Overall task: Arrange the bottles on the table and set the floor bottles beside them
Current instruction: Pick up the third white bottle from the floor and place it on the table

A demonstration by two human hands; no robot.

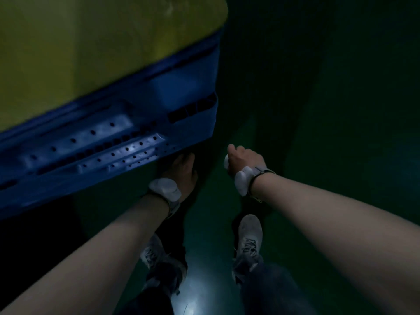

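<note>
glossy green floor point(200, 289), blue perforated plastic pallet point(109, 144)

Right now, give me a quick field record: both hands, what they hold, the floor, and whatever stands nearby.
left hand: reaching under the blue pallet edge, grip hidden in shadow
right hand: fist closed on a small white object, too blurred to identify
wrists: white wristband devices on both
load on pallet: yellow
floor: dark green, glossy
bottles: none identifiable
feet: grey sneakers

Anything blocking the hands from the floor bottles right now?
No bottle shows clearly in this dark view, so I can't trace a path. The left hand reaches under the blue pallet edge; the right hand is closed around something white, unidentifiable. Only shoes stand on the green floor below.
</note>
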